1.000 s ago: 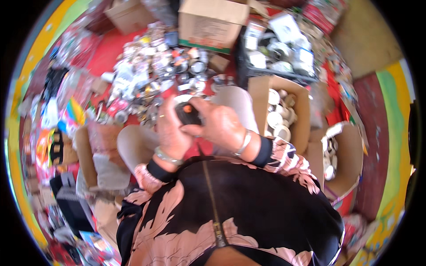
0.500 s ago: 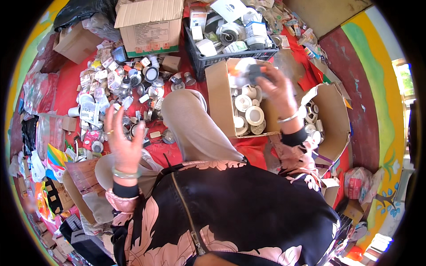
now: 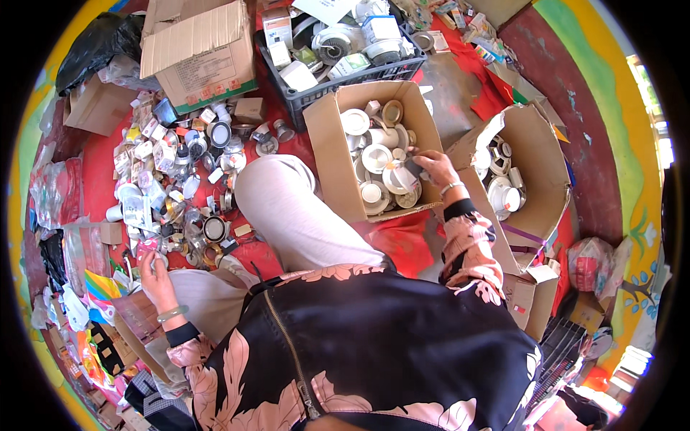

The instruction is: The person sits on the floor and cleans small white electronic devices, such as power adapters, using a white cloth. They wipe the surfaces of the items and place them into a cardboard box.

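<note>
Over the open cardboard box (image 3: 320,154) in front of me, my right hand (image 3: 437,168) is closed on a downlight with a dark grey body (image 3: 412,167). The downlight is partly hidden by my fingers and sits among several round white light fittings (image 3: 376,158) inside that box. My left hand (image 3: 158,284) is at the left, beside my bent leg and near the lower edge of a heap of mixed lamps and fittings (image 3: 162,161). Its fingers are apart, and nothing shows between them.
A black plastic crate (image 3: 305,100) of lamps and small boxes stands behind the box. A second cardboard box (image 3: 543,172) with white fittings is at the right. A large closed carton (image 3: 205,65) stands behind the heap. My knee (image 3: 277,190) rises between heap and box.
My right hand has come down and nearer, bringing the dark grey downlight into the box. My left hand has dropped down and to the left. The view has shifted slightly.
</note>
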Available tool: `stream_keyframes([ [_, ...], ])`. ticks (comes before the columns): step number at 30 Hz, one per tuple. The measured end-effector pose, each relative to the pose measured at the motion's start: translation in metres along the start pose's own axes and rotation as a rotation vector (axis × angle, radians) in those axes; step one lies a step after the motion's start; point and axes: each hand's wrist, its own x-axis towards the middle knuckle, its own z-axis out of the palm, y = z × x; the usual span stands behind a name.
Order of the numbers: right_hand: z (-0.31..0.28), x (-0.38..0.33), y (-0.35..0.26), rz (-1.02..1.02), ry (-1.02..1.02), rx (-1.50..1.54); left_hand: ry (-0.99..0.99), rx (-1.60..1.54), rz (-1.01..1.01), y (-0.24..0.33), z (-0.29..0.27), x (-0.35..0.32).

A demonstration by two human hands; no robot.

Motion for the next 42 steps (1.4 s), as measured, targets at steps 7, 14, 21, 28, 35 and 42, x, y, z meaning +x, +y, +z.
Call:
stream_keyframes([
  [7, 0.050, 0.117, 0.061, -0.624, -0.700, -1.458, -0.094, 0.125, 0.010, -0.008, 0.008, -0.010],
  [14, 0.135, 0.140, 0.047, -0.044, -0.710, -1.439, -0.121, 0.195, 0.004, -0.012, 0.010, -0.009],
  [21, 0.106, 0.144, 0.045, -0.145, -0.051, -0.985, -0.093, 0.193, 0.013, -0.002, 0.010, -0.012],
  [28, 0.098, 0.084, 0.070, -0.112, -0.409, -1.203, -0.109, 0.156, -0.049, -0.004, 0.010, -0.023],
  [35, 0.122, 0.035, 0.054, -0.036, -0.257, -1.131, -0.088, 0.126, -0.006, -0.007, 0.011, -0.016],
  [42, 0.133, 0.040, 0.052, -0.049, -0.317, -1.312, -0.084, 0.112, -0.025, 0.006, 0.009, -0.020],
])
